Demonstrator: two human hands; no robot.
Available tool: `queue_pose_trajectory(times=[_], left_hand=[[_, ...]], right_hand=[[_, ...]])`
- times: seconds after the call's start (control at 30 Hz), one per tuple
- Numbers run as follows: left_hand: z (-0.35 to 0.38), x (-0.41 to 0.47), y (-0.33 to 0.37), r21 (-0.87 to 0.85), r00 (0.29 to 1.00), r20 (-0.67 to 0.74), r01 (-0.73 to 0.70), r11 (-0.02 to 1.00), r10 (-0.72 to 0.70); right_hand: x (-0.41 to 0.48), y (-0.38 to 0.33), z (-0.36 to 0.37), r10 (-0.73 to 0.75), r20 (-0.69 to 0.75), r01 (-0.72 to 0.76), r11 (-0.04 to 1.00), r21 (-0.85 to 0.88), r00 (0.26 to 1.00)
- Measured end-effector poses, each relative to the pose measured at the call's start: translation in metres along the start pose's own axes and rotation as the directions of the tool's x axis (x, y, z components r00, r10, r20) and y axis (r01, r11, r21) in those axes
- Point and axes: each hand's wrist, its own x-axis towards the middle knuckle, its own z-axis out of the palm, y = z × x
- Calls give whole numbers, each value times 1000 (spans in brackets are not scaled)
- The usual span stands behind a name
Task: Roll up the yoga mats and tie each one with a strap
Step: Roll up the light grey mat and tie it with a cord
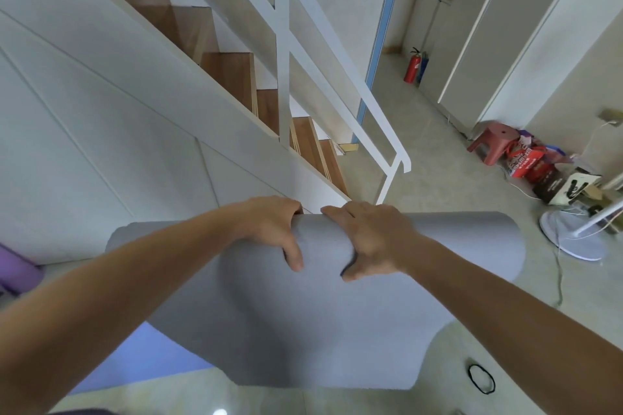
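Fingers (332,212) of the right hand (372,239) and of the left hand (273,229) were curled over the far side of the grey yoga mat (455,242), thumbs pinching its near face, the two hands almost touching at the middle of the roll. The roll's ends stuck out well to either side of the fingers, and the unrolled tail ran below them toward the person. The mat looked light, soft and springy, with a matte, grippy surface. It would probably uncoil if released, so a hold spread wider along the roll seemed wiser. A black loop strap (481,378) lay on the floor (438,152) below and right of the fingers, and a purple mat (17,269) lay far left.
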Motion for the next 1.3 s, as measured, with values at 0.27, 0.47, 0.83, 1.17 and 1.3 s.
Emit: queue_pose_trajectory(times=[0.27, 0.47, 0.83, 1.17, 1.3], left_hand=[[50, 3, 20, 648, 857, -429, 72, 758, 286], [6, 6, 12, 140, 973, -231, 4, 990, 29], [42, -8, 24, 661, 869, -418, 92, 745, 264], [-12, -12, 10, 49, 998, -55, 37, 998, -35], [11, -21, 18, 476, 963, -238, 3, 880, 125]], right_hand=[[7, 21, -29, 45, 166, -95, 947, 307, 985], [-3, 3, -6, -20, -11, 19, 998, -55, 1000], [7, 19, -41, -6, 189, -64, 930, 363, 982], [6, 0, -23, -98, -44, 98, 995, -9, 994], [15, 10, -41, -50, 56, 39, 981, 188, 997]])
